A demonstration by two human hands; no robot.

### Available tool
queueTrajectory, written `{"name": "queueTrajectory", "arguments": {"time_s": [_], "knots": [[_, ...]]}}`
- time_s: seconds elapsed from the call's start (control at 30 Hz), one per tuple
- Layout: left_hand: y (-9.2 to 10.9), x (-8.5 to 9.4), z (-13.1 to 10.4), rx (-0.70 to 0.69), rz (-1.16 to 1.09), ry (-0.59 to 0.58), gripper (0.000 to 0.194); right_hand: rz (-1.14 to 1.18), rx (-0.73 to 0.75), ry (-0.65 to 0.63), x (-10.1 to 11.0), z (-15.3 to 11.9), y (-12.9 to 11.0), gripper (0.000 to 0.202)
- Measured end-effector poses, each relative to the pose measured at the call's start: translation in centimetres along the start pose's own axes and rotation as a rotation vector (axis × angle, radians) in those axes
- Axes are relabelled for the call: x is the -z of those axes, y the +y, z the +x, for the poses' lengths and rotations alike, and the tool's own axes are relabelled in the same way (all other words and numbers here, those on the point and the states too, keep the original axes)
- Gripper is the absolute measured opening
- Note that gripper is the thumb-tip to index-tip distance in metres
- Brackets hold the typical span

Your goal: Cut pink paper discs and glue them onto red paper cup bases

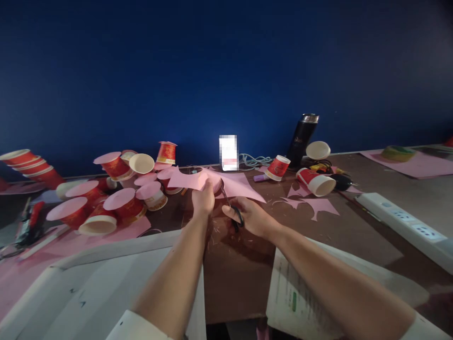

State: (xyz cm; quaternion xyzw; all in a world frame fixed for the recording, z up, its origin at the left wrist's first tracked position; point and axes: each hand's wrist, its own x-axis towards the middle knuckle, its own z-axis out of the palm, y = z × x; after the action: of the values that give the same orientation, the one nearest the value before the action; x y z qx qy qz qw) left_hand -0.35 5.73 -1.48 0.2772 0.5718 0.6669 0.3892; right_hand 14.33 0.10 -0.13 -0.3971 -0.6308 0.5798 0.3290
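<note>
My left hand [204,197] grips a sheet of pink paper [240,185], thumb on top, with part of the sheet reaching out to either side. In my right hand [252,216] is a pair of scissors [238,218] with black handles. Their blades meet the paper close to my left thumb; how far they are spread is hard to see. Left of my hands, several red paper cups [123,208] stand or lie in a group, many with pink paper discs [119,199] over their ends. Pink paper scraps [318,207] with curved cut edges lie to the right.
A black thermos [302,139] leans at the back near a tipped red cup [314,182]. At right lies a white power strip [406,222]. Stacked cups [33,166] tilt at far left. White sheets lie beneath my forearms, and a blue wall [226,71] rises behind the table.
</note>
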Motion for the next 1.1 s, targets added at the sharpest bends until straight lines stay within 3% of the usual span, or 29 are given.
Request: {"name": "queueTrajectory", "arguments": {"time_s": [0.07, 0.13, 0.33, 0.63, 0.9, 1.1], "knots": [[0.1, 0.1, 0.1, -0.055, 0.043, 0.041, 0.022, -0.010, -0.014, -0.118, 0.6, -0.3, -0.3, 0.039], [0.1, 0.2, 0.2, -0.085, 0.029, 0.053, 0.019, -0.020, -0.004, -0.157, 1.1, -0.4, -0.6, 0.038], [0.7, 0.6, 0.8, -0.185, 0.001, 0.045, 0.016, 0.023, 0.031, -0.028, 2.1, 0.0, -0.6, 0.040], [1.3, 1.0, 1.0, -0.199, 0.048, -0.049, 0.016, 0.025, -0.093, -0.078, 2.1, 0.8, 1.6, 0.047], [1.1, 0.6, 1.0, -0.050, 0.105, -0.051, 0.027, 0.156, -0.073, -0.044, 1.7, 0.8, 1.5, 0.042], [1.1, 0.3, 0.1, 0.027, 0.000, -0.213, 0.031, 0.188, -0.074, 0.064, 2.0, 1.1, 1.4, 0.042]]}}
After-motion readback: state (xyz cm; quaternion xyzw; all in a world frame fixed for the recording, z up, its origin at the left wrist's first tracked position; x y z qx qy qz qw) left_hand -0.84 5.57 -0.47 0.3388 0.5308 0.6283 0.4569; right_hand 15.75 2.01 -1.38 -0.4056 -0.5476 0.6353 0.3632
